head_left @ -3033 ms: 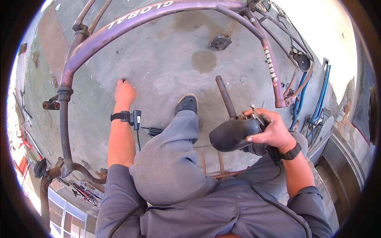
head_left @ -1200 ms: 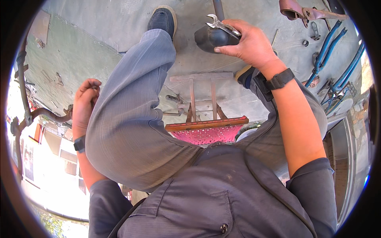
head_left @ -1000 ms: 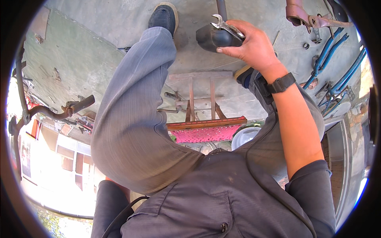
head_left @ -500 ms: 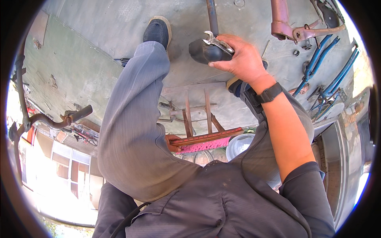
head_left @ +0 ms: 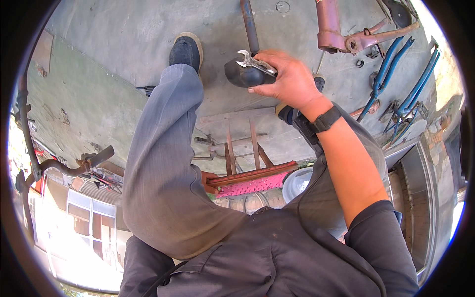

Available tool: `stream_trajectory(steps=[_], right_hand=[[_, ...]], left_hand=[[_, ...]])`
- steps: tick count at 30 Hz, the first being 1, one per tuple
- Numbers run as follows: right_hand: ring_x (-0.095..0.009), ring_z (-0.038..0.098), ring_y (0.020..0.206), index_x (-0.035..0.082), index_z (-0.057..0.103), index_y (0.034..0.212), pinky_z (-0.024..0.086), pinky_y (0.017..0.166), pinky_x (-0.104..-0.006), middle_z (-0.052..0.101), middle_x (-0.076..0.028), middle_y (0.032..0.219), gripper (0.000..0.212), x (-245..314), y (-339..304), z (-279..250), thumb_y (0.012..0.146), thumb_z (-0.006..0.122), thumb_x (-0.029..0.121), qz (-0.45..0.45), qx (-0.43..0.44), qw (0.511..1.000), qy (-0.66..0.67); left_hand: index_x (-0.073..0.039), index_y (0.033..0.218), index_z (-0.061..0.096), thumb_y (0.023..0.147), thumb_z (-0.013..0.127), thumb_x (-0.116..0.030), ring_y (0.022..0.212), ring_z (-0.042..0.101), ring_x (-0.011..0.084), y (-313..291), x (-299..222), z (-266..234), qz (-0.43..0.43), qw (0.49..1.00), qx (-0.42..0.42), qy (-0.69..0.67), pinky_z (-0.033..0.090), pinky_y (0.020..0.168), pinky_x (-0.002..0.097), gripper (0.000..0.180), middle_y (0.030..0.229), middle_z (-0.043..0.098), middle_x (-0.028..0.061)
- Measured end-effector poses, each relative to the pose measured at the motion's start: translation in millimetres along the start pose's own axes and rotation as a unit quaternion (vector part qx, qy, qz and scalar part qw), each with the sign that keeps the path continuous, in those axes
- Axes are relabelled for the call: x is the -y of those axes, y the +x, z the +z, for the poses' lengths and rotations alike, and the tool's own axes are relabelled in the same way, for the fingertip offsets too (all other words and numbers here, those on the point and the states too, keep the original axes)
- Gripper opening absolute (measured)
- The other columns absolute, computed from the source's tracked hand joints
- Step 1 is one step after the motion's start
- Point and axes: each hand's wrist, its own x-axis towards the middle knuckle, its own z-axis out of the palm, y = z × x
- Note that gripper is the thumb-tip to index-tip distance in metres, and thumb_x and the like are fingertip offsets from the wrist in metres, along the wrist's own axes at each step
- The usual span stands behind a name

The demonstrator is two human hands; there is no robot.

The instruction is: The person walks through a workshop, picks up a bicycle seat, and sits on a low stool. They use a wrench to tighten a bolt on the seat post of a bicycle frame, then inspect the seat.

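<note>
My right hand (head_left: pixel 289 79) is closed round a silver open-ended wrench (head_left: pixel 255 63), its jaw pointing left. Beneath the wrench and against my fingers is a black bicycle saddle (head_left: pixel 235 74); a worn blue-brown tube (head_left: pixel 250 27) extends from it toward the far edge. Whether my fingers also grip the saddle, I cannot tell. Low in the middle, my left hand (head_left: pixel 208 179), largely hidden behind my trouser leg, holds the end of a wooden stool (head_left: pixel 255 172) with a red edge and pink woven seat.
A pinkish bicycle frame (head_left: pixel 330 29) lies at the far right, with blue forks (head_left: pixel 386 67) near it. Bent dark handlebars (head_left: pixel 64 166) stand at the left. A whitish round basin (head_left: pixel 297 184) is beside the stool. My left shoe (head_left: pixel 185 52) rests on the concrete floor.
The whole view has shifted slightly, so the floor things appear lower and further left. My right hand keeps the wrench over the saddle.
</note>
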Motion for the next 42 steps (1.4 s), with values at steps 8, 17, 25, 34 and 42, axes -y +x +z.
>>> stream_trajectory(steps=[8, 17, 25, 34, 42], right_hand=[[-0.03, 0.066, 0.102, 0.013, 0.069, 0.116, 0.054, 0.087, -0.0392, 0.069, -0.003, 0.12, 0.06, 0.1, -2.6, 5.8, 0.064, 0.089, 0.033, -0.023, -0.038, 0.999, -0.004], [-0.028, 0.066, 0.103, 0.015, 0.07, 0.117, 0.054, 0.086, -0.0382, 0.069, -0.002, 0.118, 0.059, 5.7, 2.7, 0.7, 0.066, 0.088, 0.037, -0.001, 0.0, 0.999, -0.035], [-0.027, 0.066, 0.104, 0.016, 0.07, 0.117, 0.055, 0.088, -0.038, 0.068, -0.001, 0.12, 0.059, 4.8, 1.9, -0.1, 0.066, 0.087, 0.039, 0.001, 0.005, 0.999, -0.054], [-0.028, 0.067, 0.102, 0.015, 0.068, 0.117, 0.055, 0.087, -0.0392, 0.067, -0.004, 0.118, 0.06, 3.3, -0.1, 2.1, 0.066, 0.087, 0.039, -0.033, -0.022, 0.998, -0.055], [-0.029, 0.066, 0.106, 0.015, 0.068, 0.119, 0.053, 0.091, -0.0402, 0.067, -0.007, 0.119, 0.064, 7.1, -1.3, -2.7, 0.064, 0.088, 0.041, -0.038, 0.0, 0.998, -0.052]], left_hand=[[-0.01, 0.115, 0.065, 0.082, 0.08, -0.033, 0.097, 0.067, 0.0149, 3.8, 11.8, 19.1, -0.041, 0.998, 0.037, 0.02, 0.051, 0.086, 0.0319, 0.043, 0.101, 0.073, 0.0041], [-0.01, 0.114, 0.066, 0.081, 0.081, -0.032, 0.097, 0.068, 0.016, 15.8, 20.4, 29.6, -0.02, 0.998, 0.036, 0.055, 0.051, 0.085, 0.0321, 0.043, 0.101, 0.073, 0.0057], [-0.005, 0.126, 0.063, 0.08, 0.084, -0.026, 0.098, 0.067, 0.0172, 20.7, -8.9, -30.1, -0.033, 0.994, -0.034, 0.096, 0.051, 0.088, 0.0317, 0.055, 0.105, 0.073, 0.0096], [0.001, 0.132, 0.059, 0.084, 0.08, -0.04, 0.1, 0.067, 0.0194, -1.0, -18.8, -64.1, 0.051, 0.982, -0.163, 0.077, 0.053, 0.088, 0.0328, 0.066, 0.106, 0.072, 0.0109], [0.001, 0.13, 0.059, 0.088, 0.076, -0.037, 0.097, 0.066, 0.0176, -65.2, 5.6, -89.0, 0.037, 0.932, -0.357, -0.045, 0.053, 0.085, 0.032, 0.059, 0.104, 0.071, 0.0107]])
